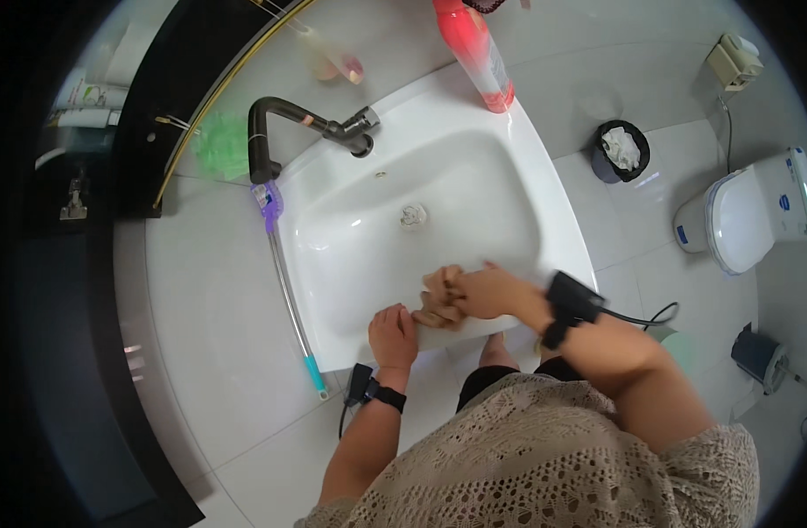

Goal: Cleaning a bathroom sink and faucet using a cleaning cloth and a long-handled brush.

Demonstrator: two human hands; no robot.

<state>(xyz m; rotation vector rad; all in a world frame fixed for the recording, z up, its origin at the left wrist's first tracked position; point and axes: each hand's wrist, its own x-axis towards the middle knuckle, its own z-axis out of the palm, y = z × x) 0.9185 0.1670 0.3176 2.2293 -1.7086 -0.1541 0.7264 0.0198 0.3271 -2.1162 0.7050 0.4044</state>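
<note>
Head view: at sink's (553, 220) near edge, cloth (438, 311) is being gripped, best firmly, by right hand (490, 292); left hand (393, 340) finger closure cannot be told.

Cloth (437, 314) at near edge of sink (558, 216), under right hand (490, 292), left hand (393, 339) beside, faucet (333, 130) behind.

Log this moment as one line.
right hand: gripping crumpled brown cloth; left hand: beside cloth, at white glossy sink; dark metal faucet: spout leftward
</note>
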